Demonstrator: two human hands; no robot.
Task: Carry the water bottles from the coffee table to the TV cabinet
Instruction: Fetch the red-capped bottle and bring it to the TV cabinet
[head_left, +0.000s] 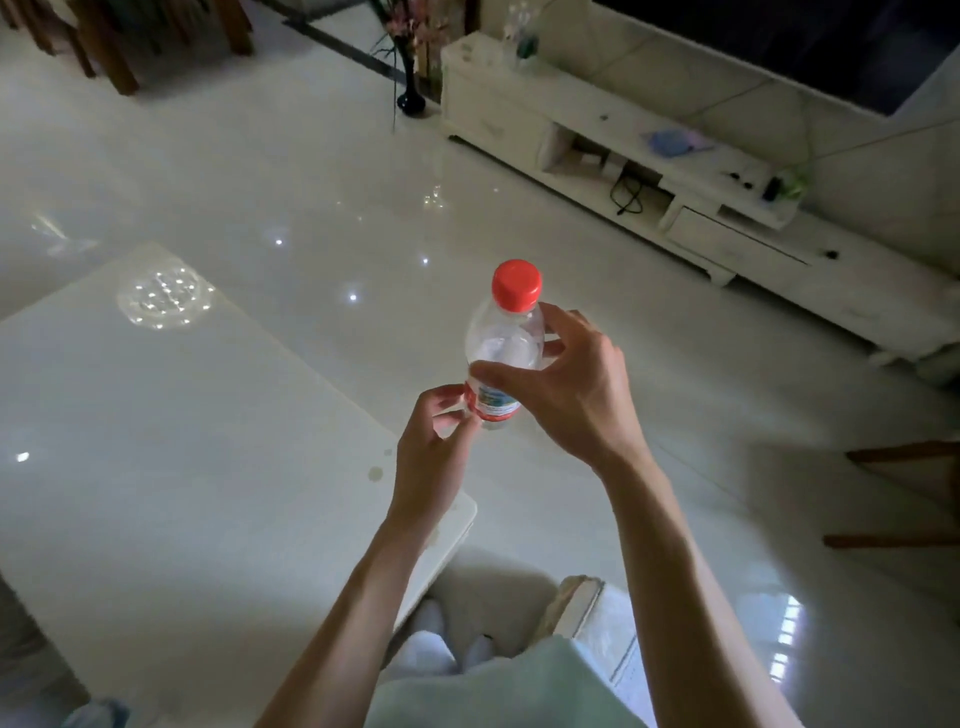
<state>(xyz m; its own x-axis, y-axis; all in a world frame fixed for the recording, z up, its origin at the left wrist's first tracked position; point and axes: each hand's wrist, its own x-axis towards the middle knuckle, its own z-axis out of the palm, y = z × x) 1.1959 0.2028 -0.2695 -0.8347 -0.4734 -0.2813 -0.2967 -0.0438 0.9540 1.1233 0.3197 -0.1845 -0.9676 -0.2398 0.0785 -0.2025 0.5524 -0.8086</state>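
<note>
1. Clear plastic with a red cap and a red label band, the water bottle is held upright in mid-air at the centre of the frame. It shows against the glossy floor just right of the coffee table's edge.
2. The right hand grips the bottle's upper body, with the thumb laid across the front and the fingers curled round the far side.
3. The left hand pinches the bottle's lower part at the label, its fingertips curled against it from the left.
4. The white glossy coffee table fills the left half of the frame and mirrors ceiling lights. Small stains mark it near the left wrist.
5. The white TV cabinet runs diagonally across the upper right, well apart from the bottle. A blue cloth lies on top and black cables sit in an open shelf.
6. A dark screen sits above the cabinet at the upper right edge.
7. A black vase with stems stands on the floor at the cabinet's left end, top centre.
8. Wooden furniture legs show at the upper left.
</note>
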